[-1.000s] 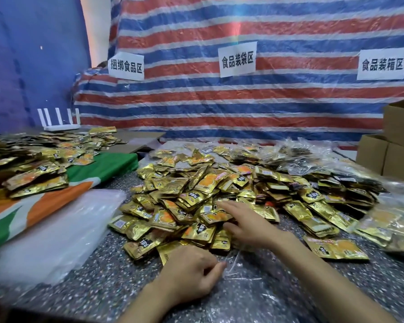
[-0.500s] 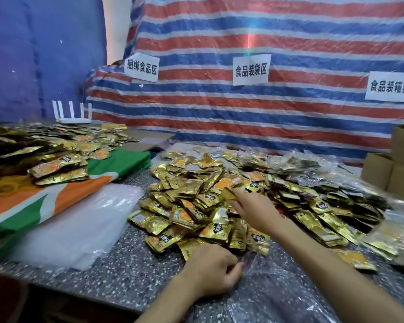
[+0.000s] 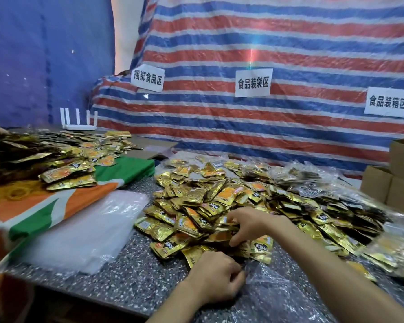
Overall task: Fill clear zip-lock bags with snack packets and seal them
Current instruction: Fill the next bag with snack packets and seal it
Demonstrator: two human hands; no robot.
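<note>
A big heap of gold snack packets [image 3: 210, 201] covers the middle of the speckled table [image 3: 135, 280]. My right hand [image 3: 245, 226] lies on the near edge of the heap, its fingers curled round a few gold packets. My left hand [image 3: 216, 277] is closer to me and pinches the mouth edge of a clear zip-lock bag [image 3: 273, 290] that lies crumpled on the table. What the bag holds is hard to make out.
A stack of clear bags [image 3: 84, 231] lies at the left, beside an orange, white and green cloth [image 3: 56, 206] bearing more packets [image 3: 63, 173]. Filled bags [image 3: 392, 243] pile at the right, by cardboard boxes [image 3: 392, 183]. A white router [image 3: 78, 123] stands at the back left.
My right hand has drawn back from the middle of the heap toward the near edge, closing on packets. My left hand keeps its pinch on the bag. The view has shifted left.
</note>
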